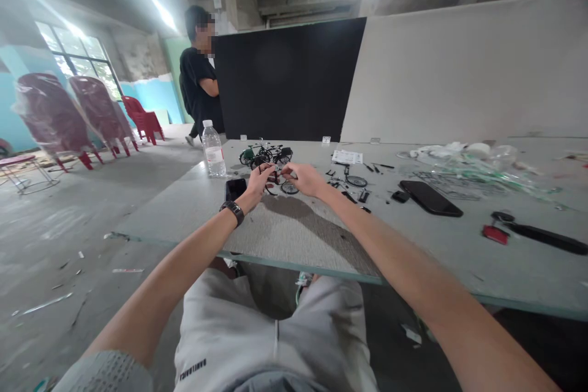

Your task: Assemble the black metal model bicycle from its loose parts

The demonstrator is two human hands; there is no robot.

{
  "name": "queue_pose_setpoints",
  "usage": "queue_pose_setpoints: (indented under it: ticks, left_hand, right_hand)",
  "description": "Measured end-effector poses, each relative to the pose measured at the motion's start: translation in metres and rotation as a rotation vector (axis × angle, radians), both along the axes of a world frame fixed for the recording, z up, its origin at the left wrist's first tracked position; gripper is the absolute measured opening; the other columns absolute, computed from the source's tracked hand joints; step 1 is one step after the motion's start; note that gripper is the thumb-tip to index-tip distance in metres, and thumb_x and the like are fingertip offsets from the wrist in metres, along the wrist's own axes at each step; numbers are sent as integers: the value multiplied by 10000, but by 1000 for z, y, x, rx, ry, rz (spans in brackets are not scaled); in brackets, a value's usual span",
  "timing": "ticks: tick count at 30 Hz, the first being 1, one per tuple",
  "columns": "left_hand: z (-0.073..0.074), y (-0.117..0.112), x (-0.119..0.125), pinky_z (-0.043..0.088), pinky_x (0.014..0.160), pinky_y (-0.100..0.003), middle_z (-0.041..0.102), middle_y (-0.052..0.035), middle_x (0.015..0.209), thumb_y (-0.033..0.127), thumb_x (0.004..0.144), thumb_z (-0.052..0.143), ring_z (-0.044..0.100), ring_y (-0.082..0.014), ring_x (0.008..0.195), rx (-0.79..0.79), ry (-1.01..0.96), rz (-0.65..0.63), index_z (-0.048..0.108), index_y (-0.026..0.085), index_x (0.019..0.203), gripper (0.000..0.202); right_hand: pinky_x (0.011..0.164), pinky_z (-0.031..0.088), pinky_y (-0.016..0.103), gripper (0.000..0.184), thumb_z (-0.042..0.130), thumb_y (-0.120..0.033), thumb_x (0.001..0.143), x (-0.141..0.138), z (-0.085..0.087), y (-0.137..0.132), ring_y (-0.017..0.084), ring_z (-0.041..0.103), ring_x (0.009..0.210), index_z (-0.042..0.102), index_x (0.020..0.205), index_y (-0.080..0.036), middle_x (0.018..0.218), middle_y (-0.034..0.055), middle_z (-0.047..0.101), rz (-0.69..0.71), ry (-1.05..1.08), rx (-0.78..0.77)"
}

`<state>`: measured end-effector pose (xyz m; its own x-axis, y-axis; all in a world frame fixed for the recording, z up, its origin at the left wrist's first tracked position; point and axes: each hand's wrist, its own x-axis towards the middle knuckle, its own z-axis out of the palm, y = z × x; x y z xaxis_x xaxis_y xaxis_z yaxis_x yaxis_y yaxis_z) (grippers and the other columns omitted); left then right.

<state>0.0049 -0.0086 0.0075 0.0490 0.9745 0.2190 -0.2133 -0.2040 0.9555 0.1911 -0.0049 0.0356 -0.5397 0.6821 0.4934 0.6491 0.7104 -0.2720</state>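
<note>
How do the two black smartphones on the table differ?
The smartphone sits right by the left hand, while the other smartphone lies far right, beside loose model parts. The first is partly hidden by the hand; the second shows whole. Both are black and lie on the table.

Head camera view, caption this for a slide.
Left hand and right hand handle small parts beside a miniature bicycle model on a grey table.

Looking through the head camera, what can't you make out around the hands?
Thin black part between the left hand and right hand: head view, the hands cover much of it and it is too small to identify.
Model bicycles: head view, fine parts too small.
Printed sheet: head view, text too small to read.
</note>
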Motion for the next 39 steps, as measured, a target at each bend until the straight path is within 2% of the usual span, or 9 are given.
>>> queue_pose_setpoints:
  ticks: [4,9,14,18,21,31,39]
  left_hand:
    - [1,-5,1,448,545,-200,653,-17,788,377,853,732,629,-100,641,9,32,-53,650,193,934,218]
    - [1,-7,3,460,535,-208,639,-17,814,392,887,717,644,-104,637,21,26,-109,638,190,964,230]
    - [-1,-4,4,485,542,-218,637,-21,832,442,920,682,638,-104,629,30,-6,-140,614,187,940,265]
    - [-4,-2,3,506,575,-223,637,-15,816,377,890,728,644,-112,659,72,11,-147,617,178,982,246]
    - [-6,-2,2,508,588,-226,640,-13,794,329,860,761,648,-122,691,123,43,-150,624,171,1021,264]
    - [-8,0,2,454,559,-220,679,-21,807,362,856,760,650,-122,679,199,142,-90,643,172,1047,294]
    - [-2,-6,4,428,537,-213,682,-22,786,320,844,767,646,-121,667,177,127,-50,652,160,1019,264]
  right_hand:
    - [723,518,347,182,568,-313,981,-1,2,-2,252,714,851,703,1026,-198,986,108,775,-18,113,52]
    - [730,554,374,211,597,-371,970,-2,4,-3,266,721,867,717,990,-199,963,121,775,-46,228,34]
    - [756,571,397,226,627,-391,958,-2,4,-3,274,726,860,732,952,-191,950,126,776,-73,264,30]
    - [749,573,400,238,629,-389,955,-3,6,-6,274,725,838,750,939,-184,927,126,777,-74,272,35]
    - [724,565,377,225,621,-371,955,-3,7,-8,258,723,822,750,939,-187,927,114,783,-64,269,39]
    - [697,527,341,206,624,-348,948,-2,5,-5,241,722,794,747,900,-190,905,100,791,-96,274,51]
    - [708,504,329,201,622,-339,939,-2,5,-5,236,716,800,737,899,-179,890,103,786,-82,263,50]
